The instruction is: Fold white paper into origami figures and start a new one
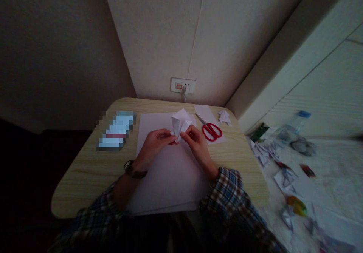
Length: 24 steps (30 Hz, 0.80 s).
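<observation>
Between thumb and fingers, the left hand (pixel 155 141) and right hand (pixel 198 144) both pinch the lower part of a folded white paper (pixel 180 121), above white sheets (pixel 170 181) on the worktop (pixel 241 162). Right of it, red-handled scissors (pixel 206 124) lie across a paper strip (pixel 204 111), near a frog-shaped origami figure (pixel 224 117). A blurred smartphone (pixel 117 130) rests left of the sheets.

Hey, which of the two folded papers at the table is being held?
The folded paper pinched between left hand and right hand; the other piece lies untouched, far right on the table.
</observation>
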{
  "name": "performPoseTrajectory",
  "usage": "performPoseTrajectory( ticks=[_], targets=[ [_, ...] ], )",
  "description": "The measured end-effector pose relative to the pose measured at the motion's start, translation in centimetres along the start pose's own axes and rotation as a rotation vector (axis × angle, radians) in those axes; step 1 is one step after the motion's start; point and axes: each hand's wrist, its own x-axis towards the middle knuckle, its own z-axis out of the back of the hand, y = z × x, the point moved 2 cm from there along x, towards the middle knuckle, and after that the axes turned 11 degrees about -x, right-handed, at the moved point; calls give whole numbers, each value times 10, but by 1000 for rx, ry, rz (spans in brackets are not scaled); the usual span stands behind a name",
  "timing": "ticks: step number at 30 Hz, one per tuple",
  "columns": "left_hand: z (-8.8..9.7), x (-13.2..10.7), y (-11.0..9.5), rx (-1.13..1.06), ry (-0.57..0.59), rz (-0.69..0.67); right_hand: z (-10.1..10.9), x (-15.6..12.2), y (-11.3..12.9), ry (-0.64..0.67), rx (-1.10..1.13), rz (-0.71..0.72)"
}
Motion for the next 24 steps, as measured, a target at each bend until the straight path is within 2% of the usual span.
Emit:
performPoseTrajectory(
  ticks=[5, 9, 15, 24],
  targets=[
    [2, 0, 0, 19, -63, -71, -2, 0, 1, 34, -17, -31],
    [4, -1, 1, -5, -119, -65, -3, 0, 2, 75, -58, -80],
    [5, 0, 4, 8, -121, -80, -6, -1, 2, 131, -74, -95],
    [1, -2, 1, 32, -111, -93, -7, -2, 5, 108, -101, -66]
  ],
)
